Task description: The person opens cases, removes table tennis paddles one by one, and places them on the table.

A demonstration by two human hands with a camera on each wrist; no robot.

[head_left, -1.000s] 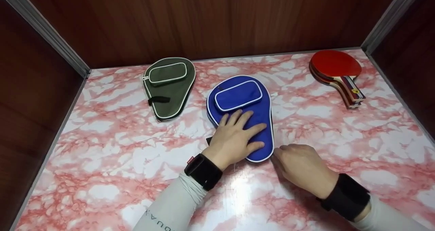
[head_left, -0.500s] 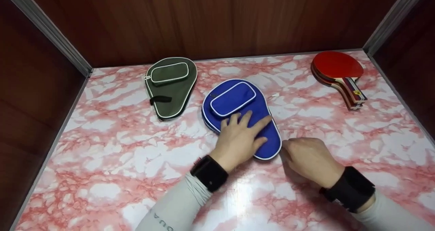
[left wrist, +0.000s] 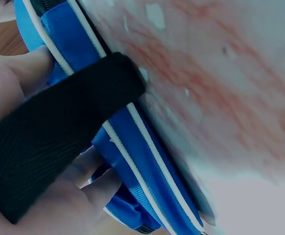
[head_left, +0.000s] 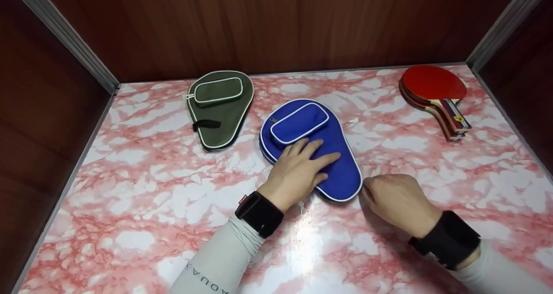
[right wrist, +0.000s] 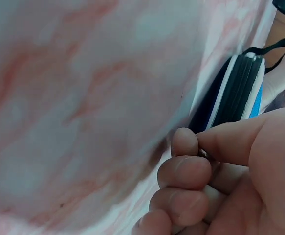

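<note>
A blue table tennis bat case [head_left: 341,168] with white piping and a front pocket [head_left: 299,123] lies on the table, its narrow end towards the lower right. My left hand [head_left: 293,170] rests on the case with its fingers spread below the pocket. In the left wrist view a black strap [left wrist: 83,107] crosses in front of the case's side. Right at the narrow end, my right hand [head_left: 395,201] has its fingers curled. The right wrist view shows thumb and forefinger pinching a zipper pull [right wrist: 204,153], mostly hidden, beside the dark zipper [right wrist: 236,93].
A dark green bat case [head_left: 224,112] with a black strap lies at the back left. Stacked red table tennis bats [head_left: 434,84] lie at the back right, handles towards me. Brown wood-look panels [head_left: 281,26] enclose the marbled table [head_left: 142,199] at the back and sides.
The blue case has turned, its narrow end swinging to the right. My right hand has moved right and slightly away from me with that end. My left hand has stayed on the case.
</note>
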